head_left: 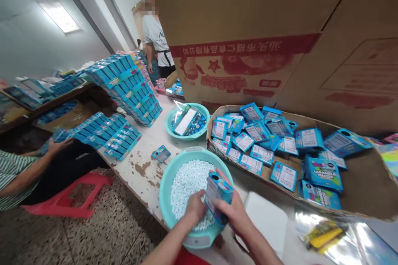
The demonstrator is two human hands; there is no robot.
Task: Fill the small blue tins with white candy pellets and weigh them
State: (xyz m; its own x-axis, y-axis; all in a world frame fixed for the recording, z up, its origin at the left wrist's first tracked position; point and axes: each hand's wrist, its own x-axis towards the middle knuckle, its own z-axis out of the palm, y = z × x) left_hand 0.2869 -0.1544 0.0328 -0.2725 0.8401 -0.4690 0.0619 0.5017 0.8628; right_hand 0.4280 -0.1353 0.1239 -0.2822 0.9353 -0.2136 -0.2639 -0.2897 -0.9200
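Note:
My right hand (234,207) grips a small blue candy box (214,196), tilted above a turquoise basin (164,194). A dark round opening shows at the top of the box. Small white candy pieces (186,178) fill much of the basin. My left hand (195,206) is low over the candies, close against the box's left side. Its fingers are curled together, and what they hold, if anything, is hidden. Beyond the basin, a flat blue packet (161,154) lies on the worn white table (141,163).
To the right, a cardboard tray (357,198) holds several blue boxes. A second basin (186,136) contains wrapped items. Blue display packs (130,91) are stacked at left. Large cartons (242,16) stand behind. A seated person (18,174) and a standing person (157,37) are nearby.

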